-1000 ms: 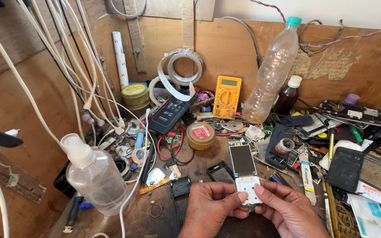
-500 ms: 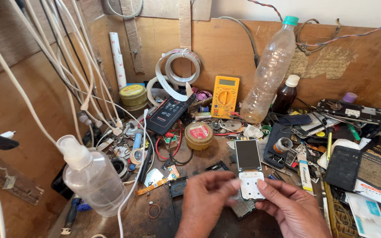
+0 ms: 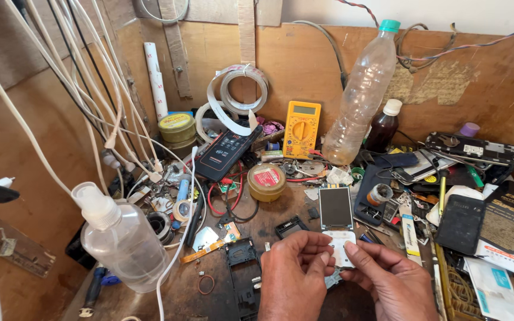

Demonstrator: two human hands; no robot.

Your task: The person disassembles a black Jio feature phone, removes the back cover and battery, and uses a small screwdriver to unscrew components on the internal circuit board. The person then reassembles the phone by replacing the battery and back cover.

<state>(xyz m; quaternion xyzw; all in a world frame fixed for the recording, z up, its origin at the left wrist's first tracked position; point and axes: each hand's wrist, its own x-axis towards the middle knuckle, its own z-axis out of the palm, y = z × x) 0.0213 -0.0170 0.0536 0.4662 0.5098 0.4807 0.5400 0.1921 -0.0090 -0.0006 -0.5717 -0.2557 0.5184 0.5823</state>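
Both hands, left hand [image 3: 295,273] and right hand [image 3: 388,279], held a small phone [image 3: 337,223] with fingers pinching its white lower part above the desk [image 3: 209,297].

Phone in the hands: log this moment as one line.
left hand: pinches phone keypad end | right hand: thumb on keypad end | phone: screen up, dark, above bench | nearby: black frame

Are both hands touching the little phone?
Touching. The head view shows the left hand and right hand pinching the phone at its white lower end.
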